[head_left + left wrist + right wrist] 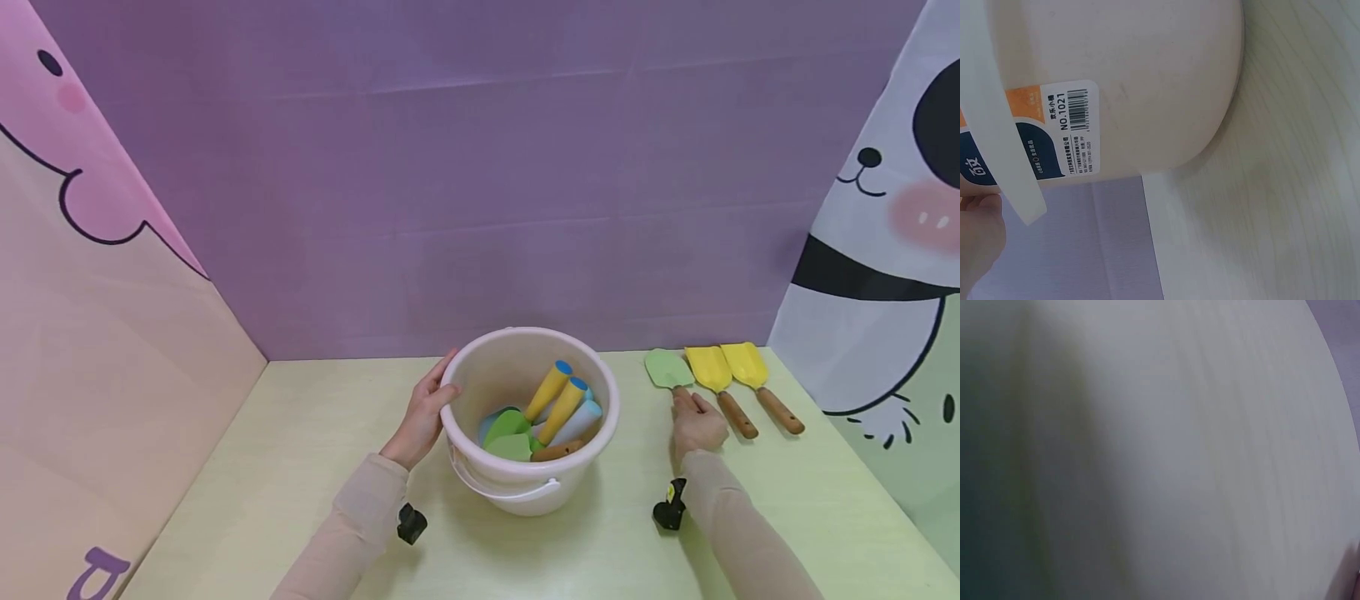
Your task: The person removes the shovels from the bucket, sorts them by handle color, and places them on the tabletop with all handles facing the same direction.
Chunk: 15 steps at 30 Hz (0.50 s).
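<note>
My left hand (422,417) grips the rim of a white bucket (516,481), thumb over the edge, and the bucket leans toward me. Inside it are tools with yellow handles (564,410), a pale-blue handle (581,421), green blades (510,446) and a brown handle (557,451). In the left wrist view a label (1075,128) shows on the bucket wall beside the white carrying handle (997,119). At the right, my right hand (699,427) holds a light green shovel (667,368) by its brown handle, most of which the fingers hide.
Two yellow shovels (708,367) (746,364) with wooden handles lie just right of my right hand. A purple backdrop (480,208) rises behind the pale wooden table (315,467), with printed panels at both sides. The right wrist view shows mostly blurred tabletop.
</note>
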Motion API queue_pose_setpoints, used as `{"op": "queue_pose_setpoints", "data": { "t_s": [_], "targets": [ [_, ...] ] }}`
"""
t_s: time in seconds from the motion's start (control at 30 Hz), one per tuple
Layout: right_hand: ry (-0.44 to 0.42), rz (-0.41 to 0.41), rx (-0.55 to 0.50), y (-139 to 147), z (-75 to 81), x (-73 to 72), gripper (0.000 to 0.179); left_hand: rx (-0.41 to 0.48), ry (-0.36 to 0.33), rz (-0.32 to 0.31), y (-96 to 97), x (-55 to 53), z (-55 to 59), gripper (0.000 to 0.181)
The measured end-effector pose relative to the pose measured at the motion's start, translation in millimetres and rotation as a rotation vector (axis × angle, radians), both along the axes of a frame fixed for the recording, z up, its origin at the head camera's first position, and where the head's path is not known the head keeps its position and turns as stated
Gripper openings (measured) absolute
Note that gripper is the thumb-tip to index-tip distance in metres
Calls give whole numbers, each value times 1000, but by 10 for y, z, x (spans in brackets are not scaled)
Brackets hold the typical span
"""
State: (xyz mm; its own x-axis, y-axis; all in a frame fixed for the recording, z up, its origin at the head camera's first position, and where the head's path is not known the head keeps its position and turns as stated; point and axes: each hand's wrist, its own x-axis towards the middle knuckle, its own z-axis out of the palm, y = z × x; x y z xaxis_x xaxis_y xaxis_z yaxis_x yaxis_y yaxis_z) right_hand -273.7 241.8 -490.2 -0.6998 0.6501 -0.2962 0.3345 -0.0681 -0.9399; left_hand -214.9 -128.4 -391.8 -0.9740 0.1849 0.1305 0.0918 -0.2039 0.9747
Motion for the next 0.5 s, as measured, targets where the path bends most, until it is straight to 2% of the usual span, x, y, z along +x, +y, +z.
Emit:
{"op": "queue_pose_setpoints", "data": {
  "t_s": [0.27, 0.5],
  "targets": [
    [-10, 5, 7, 31, -43, -6, 51, 14, -2, -6, 5, 0, -12, 66],
    [-10, 42, 13, 36, -30, 12, 57, 14, 2, -6, 0, -10, -13, 65]
  ]
}}
